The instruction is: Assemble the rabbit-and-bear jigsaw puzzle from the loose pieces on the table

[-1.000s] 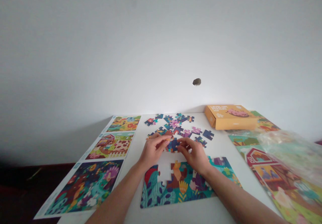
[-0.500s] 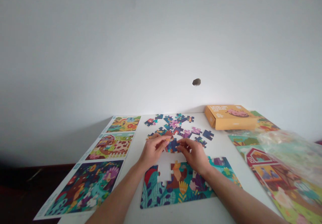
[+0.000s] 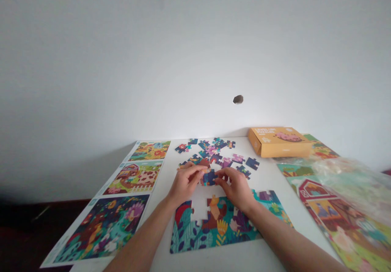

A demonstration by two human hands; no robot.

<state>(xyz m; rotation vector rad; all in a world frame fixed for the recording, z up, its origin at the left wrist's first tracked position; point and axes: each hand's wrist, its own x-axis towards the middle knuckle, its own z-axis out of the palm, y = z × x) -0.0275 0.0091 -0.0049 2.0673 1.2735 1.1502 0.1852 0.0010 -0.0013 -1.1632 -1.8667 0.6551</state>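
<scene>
Between my two hands is a dark blue puzzle piece (image 3: 209, 177), raised a little above the white table. My left hand (image 3: 186, 181) pinches its left edge with thumb and fingertips. On the other side, the thumb and fingers of my right hand (image 3: 234, 184) pinch its right edge. Nearer to me lies a partly joined puzzle (image 3: 195, 236) with teal leaves, a yellow flower and animals; a gap shows in its upper left, and my right forearm covers part of it. Loose puzzle pieces (image 3: 216, 158) are scattered just beyond my hands.
A picture sheet (image 3: 100, 227) with three printed scenes lies along the left edge. At the back right stands an orange puzzle box (image 3: 284, 149). Clear plastic bags (image 3: 351, 178) rest over a farm picture (image 3: 339, 227) on the right. Behind the table (image 3: 161, 223) rises a white wall.
Both hands stay in nearly the same place, still pinching the dark blue puzzle piece. The piece now shows slightly flatter and more fully between the fingers.
</scene>
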